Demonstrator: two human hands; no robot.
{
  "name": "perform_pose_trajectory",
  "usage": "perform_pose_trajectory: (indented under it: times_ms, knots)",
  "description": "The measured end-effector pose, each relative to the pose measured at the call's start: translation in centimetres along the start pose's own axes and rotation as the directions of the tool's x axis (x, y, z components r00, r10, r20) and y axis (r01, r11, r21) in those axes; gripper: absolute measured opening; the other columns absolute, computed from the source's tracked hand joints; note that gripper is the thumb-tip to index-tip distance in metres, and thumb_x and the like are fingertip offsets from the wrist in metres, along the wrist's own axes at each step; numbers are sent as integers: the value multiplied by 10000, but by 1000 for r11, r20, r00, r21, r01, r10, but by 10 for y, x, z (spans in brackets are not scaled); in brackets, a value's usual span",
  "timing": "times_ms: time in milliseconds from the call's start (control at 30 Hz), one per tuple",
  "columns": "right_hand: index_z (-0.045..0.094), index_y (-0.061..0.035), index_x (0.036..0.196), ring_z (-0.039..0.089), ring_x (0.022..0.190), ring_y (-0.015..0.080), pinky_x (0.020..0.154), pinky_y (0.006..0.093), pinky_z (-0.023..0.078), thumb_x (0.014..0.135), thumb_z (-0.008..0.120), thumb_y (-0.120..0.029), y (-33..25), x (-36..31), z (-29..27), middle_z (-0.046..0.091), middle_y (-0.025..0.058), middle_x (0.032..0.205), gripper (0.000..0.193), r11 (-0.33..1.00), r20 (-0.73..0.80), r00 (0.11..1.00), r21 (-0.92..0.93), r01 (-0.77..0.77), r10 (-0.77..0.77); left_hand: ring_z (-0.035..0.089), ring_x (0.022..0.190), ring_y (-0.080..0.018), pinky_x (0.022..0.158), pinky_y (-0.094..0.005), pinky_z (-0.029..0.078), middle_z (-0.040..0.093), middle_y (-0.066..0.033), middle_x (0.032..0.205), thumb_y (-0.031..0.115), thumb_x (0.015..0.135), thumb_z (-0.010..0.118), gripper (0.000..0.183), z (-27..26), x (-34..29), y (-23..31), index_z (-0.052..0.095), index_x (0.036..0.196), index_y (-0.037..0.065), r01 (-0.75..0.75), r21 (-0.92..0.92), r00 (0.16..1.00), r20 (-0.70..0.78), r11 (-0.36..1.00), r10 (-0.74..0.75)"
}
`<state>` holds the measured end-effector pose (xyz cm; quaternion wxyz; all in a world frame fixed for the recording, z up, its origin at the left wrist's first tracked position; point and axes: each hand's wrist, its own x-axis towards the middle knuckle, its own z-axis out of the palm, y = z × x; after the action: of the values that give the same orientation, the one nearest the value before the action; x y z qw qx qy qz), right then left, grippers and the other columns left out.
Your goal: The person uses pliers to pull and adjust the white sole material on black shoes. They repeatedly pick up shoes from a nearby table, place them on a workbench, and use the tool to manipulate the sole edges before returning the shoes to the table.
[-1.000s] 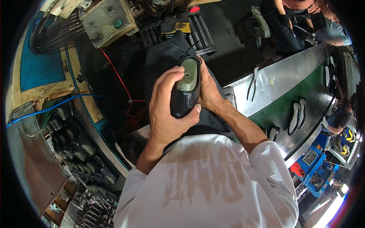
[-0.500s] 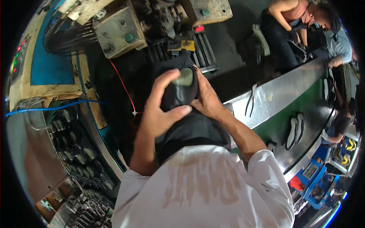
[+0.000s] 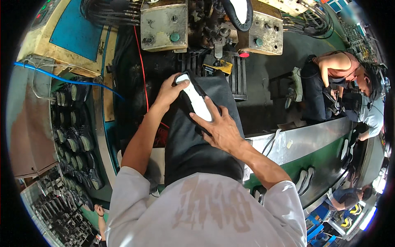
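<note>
A black shoe upper (image 3: 196, 99) lies across my dark-clad lap, its white underside facing up and its length slanting from upper left to lower right. My left hand (image 3: 169, 94) grips its upper end, the thumb pressing on the white surface. Over the lower end rests my right hand (image 3: 222, 129), with fingers spread across the white underside and around the edge. What lies beneath the upper is hidden. Ahead, another black shoe piece with a white underside (image 3: 240, 10) sits at the machine (image 3: 219, 41), apart from both hands.
Control boxes with green buttons (image 3: 164, 26) flank the machine. Dark shoes fill a rack (image 3: 74, 140) on my left. To the right runs a green conveyor (image 3: 284, 173) with a metal edge, carrying shoe pieces (image 3: 305, 181). A seated person (image 3: 335, 70) works beyond it; another person's hand (image 3: 99, 210) shows lower left.
The shoe upper has been turned from its greenish top side to its white underside. My right hand has spread over its lower end. The view has shifted, bringing more of the machine in.
</note>
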<state>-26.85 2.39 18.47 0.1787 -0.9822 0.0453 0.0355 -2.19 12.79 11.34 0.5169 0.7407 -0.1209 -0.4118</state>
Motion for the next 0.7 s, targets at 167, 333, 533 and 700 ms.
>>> perform_pose_trajectory:
  times_ms: [167, 333, 533, 700]
  knots:
    - [562, -392, 1569, 579, 1195, 552, 936, 558, 641, 827, 849, -222, 4, 13, -13, 281, 257, 1729, 814, 1000, 22, 1000, -7, 21, -21, 786, 1025, -361, 912, -402, 576, 794, -249, 1098, 260, 1040, 664, 337, -2, 30, -18, 790, 1152, -31, -337, 331, 876, -233, 881, 422]
    - [584, -371, 1561, 607, 1149, 522, 871, 540, 656, 833, 841, -238, 11, 22, -29, 310, 268, 1718, 783, 999, 66, 997, 4, 42, -42, 745, 1113, -369, 970, -412, 553, 771, -234, 1169, 178, 1071, 615, 293, -17, 49, -31, 757, 1255, 0, -389, 386, 893, -65, 837, 445]
    - [551, -392, 1591, 629, 1132, 524, 964, 531, 619, 818, 879, -308, 29, 27, -45, 286, 281, 1738, 844, 995, 144, 985, -12, 101, -99, 737, 969, -317, 862, -403, 558, 739, -179, 1079, 95, 1030, 671, 241, -33, 51, 26, 774, 1217, -18, -513, 454, 857, 305, 728, 414]
    - [565, -393, 1580, 612, 1177, 534, 999, 555, 606, 822, 878, -280, 44, 16, -47, 292, 287, 1733, 827, 979, 116, 993, 201, -32, 9, 720, 1080, -282, 965, -394, 544, 745, -179, 1171, 146, 1081, 662, 323, -21, 59, 33, 715, 1358, -11, -537, 394, 823, 437, 745, 362]
